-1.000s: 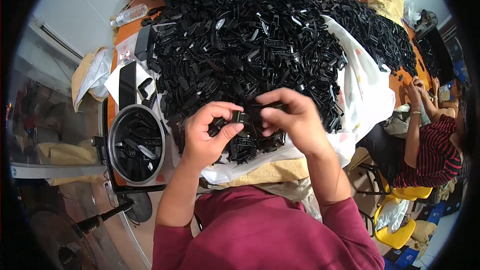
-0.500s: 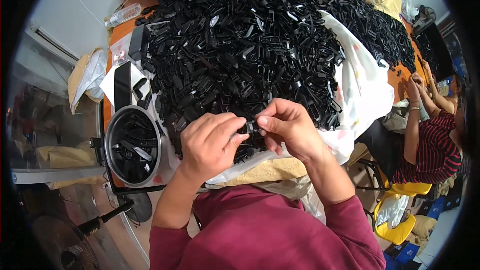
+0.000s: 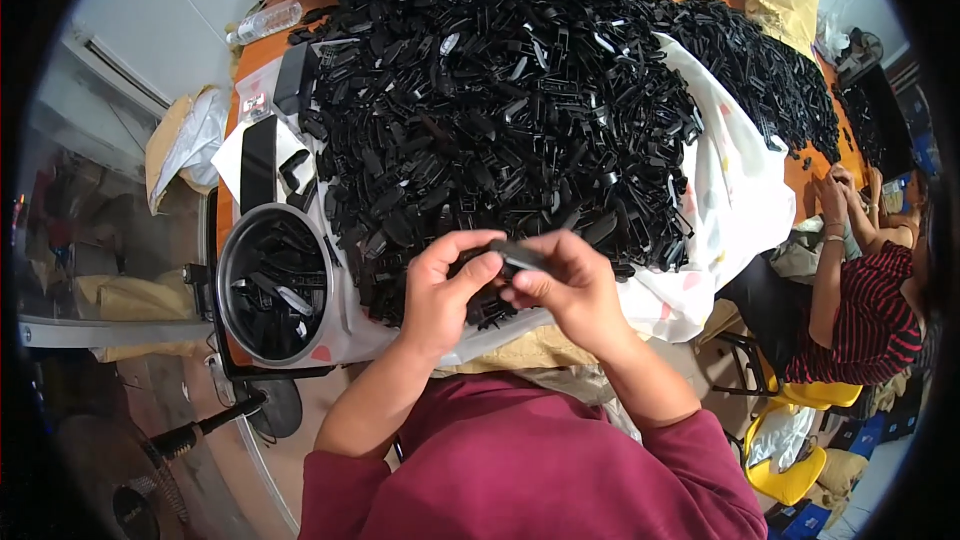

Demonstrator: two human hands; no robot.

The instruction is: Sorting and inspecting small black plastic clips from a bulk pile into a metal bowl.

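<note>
Between my two hands, above the near edge of a large pile of small black plastic parts, is a dark elongated plastic part. My left hand pinches its left end between thumb and fingers. On its other end, my right hand has its thumb and fingers closed, slightly smeared by motion. The part's underside and fine details are hidden by my fingers. To the left of my left hand stands a round metal bowl holding several black parts and a few pale ones.
White plastic sheeting lies under the pile and spreads right. A long black block and white paper lie behind the bowl; a clear bottle lies farther back. At right, a person in a striped shirt sits by another black pile.
My left hand has turned, its thumb now on top of the part. The part appears longer and tilted between my hands. The whole view has shifted slightly.
</note>
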